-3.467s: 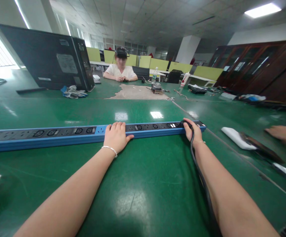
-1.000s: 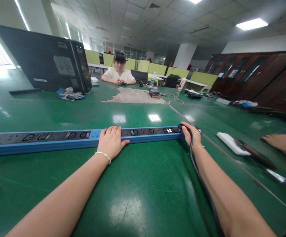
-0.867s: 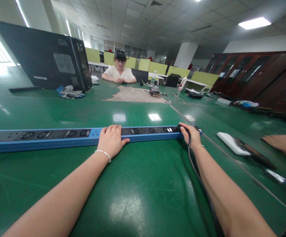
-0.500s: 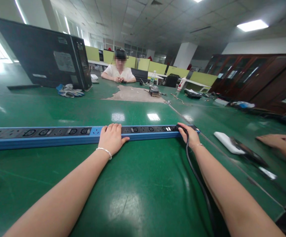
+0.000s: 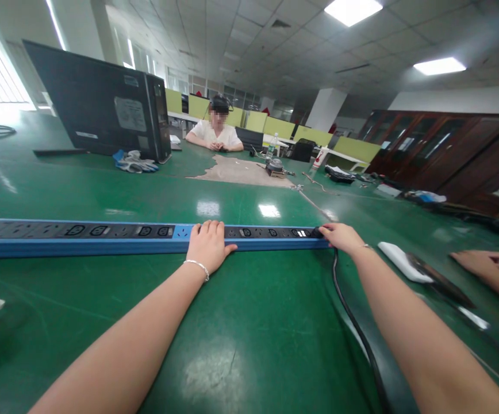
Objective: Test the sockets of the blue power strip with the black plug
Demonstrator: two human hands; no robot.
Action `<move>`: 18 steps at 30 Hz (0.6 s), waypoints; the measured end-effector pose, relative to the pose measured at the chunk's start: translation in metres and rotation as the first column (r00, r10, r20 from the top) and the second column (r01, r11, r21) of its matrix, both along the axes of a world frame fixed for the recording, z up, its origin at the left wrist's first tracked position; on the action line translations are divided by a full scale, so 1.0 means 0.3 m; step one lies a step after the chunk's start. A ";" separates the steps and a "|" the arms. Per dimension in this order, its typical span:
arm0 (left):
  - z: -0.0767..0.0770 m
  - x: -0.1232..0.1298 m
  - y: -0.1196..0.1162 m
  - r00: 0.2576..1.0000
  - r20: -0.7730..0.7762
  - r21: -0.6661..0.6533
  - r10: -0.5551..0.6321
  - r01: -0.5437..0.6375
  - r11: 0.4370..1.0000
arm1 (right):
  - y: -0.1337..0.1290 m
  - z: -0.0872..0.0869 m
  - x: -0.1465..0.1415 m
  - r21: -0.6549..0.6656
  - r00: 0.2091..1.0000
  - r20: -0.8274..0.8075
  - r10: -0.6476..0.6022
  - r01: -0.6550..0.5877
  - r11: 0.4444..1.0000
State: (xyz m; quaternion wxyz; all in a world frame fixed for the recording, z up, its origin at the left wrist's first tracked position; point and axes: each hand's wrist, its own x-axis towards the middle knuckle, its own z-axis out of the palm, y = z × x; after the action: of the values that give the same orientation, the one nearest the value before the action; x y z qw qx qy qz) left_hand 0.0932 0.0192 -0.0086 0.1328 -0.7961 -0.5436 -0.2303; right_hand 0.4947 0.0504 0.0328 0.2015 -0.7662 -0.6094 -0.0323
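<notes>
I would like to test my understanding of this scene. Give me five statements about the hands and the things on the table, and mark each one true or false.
1. The left hand lies across the blue power strip. True.
2. The right hand has its fingertips at a black plug. True.
3. The work gloves lie on top of the computer case. False: the gloves lie on the green table, at the foot of the black case.
4. The left wrist is bare. False: it wears a bracelet.
5. In the picture, the plastic bottle stands to the right of the seated person. True.
</notes>
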 end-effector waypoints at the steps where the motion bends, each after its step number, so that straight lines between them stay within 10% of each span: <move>1: 0.001 0.000 -0.001 1.000 0.002 0.002 -0.001 0.001 1.000 | 0.007 0.006 -0.021 -0.049 0.995 0.096 -0.009 0.014 0.999; 11: 0.002 0.004 -0.003 0.999 -0.017 -0.004 0.029 -0.029 1.000 | -0.096 0.120 -0.187 -0.026 0.943 0.144 -0.298 0.305 0.952; 18: 0.000 0.003 0.000 0.999 -0.016 -0.016 0.030 -0.030 0.999 | -0.077 0.193 -0.345 -0.271 0.994 0.098 0.043 -0.015 0.963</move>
State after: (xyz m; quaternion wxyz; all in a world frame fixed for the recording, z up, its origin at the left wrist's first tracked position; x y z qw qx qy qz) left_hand 0.0942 0.0192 -0.0085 0.1341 -0.7908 -0.5562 -0.2175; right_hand 0.3912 0.0272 0.0905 0.0641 -0.7748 -0.6288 0.0143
